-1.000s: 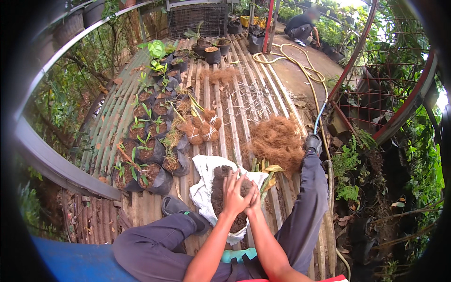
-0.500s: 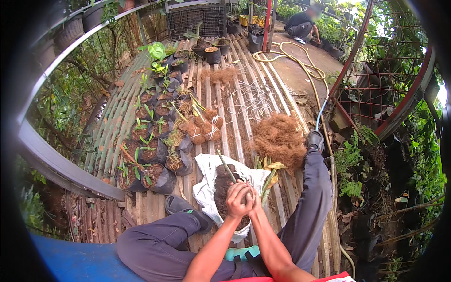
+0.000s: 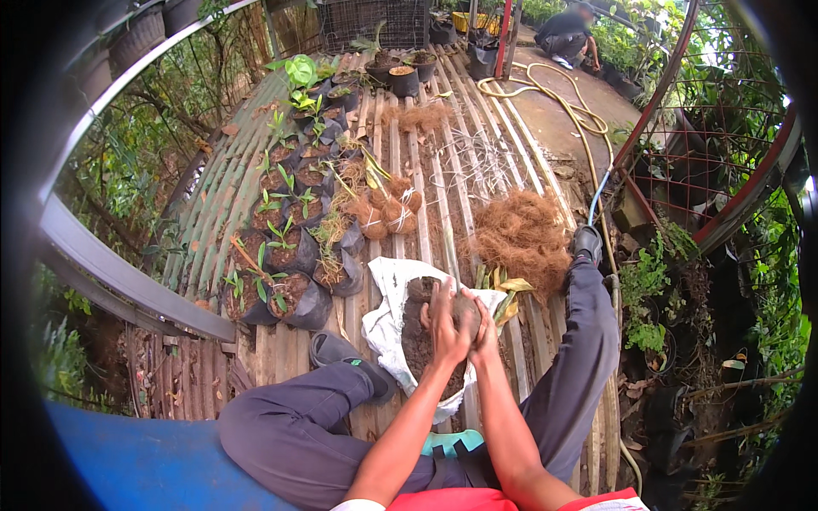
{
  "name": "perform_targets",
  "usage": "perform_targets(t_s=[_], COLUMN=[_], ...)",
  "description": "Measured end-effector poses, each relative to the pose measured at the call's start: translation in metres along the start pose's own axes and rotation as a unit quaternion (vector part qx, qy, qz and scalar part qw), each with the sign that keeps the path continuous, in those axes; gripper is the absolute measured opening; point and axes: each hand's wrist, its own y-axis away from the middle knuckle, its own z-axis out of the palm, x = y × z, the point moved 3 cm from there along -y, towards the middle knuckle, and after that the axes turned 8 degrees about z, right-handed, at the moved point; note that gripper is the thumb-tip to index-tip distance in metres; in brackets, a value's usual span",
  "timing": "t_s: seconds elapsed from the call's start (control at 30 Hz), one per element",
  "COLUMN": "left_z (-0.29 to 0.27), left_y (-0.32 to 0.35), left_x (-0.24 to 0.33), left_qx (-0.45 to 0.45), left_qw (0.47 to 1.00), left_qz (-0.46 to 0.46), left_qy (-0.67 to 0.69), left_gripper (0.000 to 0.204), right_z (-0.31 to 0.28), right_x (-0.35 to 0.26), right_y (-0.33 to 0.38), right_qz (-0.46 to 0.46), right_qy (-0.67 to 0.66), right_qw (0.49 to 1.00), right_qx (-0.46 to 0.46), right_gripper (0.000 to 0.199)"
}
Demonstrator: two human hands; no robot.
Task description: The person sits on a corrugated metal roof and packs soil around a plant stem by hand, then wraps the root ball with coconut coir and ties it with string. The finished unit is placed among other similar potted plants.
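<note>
Between my two hands is a ball of dark soil [image 3: 466, 313], packed around the base of a green plant cutting [image 3: 450, 247] whose stem points up and away from me. My left hand [image 3: 444, 325] presses the ball's left side with its fingers fairly straight. From the right, my right hand [image 3: 486, 335] cups it. Below them, a white sack [image 3: 385, 294] lies spread on the slats, with loose dark soil [image 3: 417, 341] in it. Several yellowing leaves and cuttings [image 3: 509, 289] lie at the sack's right edge, close to my right hand.
A heap of brown coconut fibre [image 3: 520, 243] lies ahead on the right, with white strings [image 3: 477, 162] beyond. Fibre-wrapped plant balls [image 3: 388, 213] sit left of it, beside rows of black-bagged plants [image 3: 294, 255]. A hose [image 3: 588, 123] runs along the right; another person [image 3: 564, 38] crouches far off.
My hands have shifted from being clasped together to holding the soil ball from both sides, so more of it shows. The cutting has swung more upright. The whole view has shifted slightly.
</note>
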Motion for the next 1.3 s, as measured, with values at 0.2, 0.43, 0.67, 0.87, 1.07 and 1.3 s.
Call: perform_targets(t_s=[0.2,0.43,0.67,0.87,1.07,1.3], left_z=[0.004,0.005,0.016,0.012,0.009,0.014], left_y=[-0.013,0.004,0.014,0.015,0.008,-0.004], left_x=[-0.021,-0.048,-0.06,-0.075,-0.063,-0.013], left_qx=[0.025,0.01,0.052,0.04,0.085,0.01], left_qw=[0.791,0.829,0.816,0.797,0.879,0.987], left_qz=[-0.436,-0.398,-0.422,-0.482,-0.394,-0.159], left_qy=[0.428,0.392,0.391,0.362,0.256,0.01], left_gripper=[0.063,0.031,0.024,0.034,0.032,0.062], right_z=[0.033,0.022,0.011,0.006,-0.002,-0.009], right_x=[-0.022,0.002,0.001,0.013,0.039,0.027], right_y=[0.001,-0.008,-0.009,-0.007,-0.007,-0.001], right_qz=[-0.098,-0.078,-0.034,-0.043,-0.043,0.048], right_qy=[0.324,0.49,0.518,0.324,0.315,-0.041], right_qw=[0.941,0.868,0.855,0.938,0.936,0.983], right_qx=[0.017,-0.012,-0.013,0.118,0.149,0.17], right_gripper=[0.048,0.052,0.057,0.054,0.045,0.037])
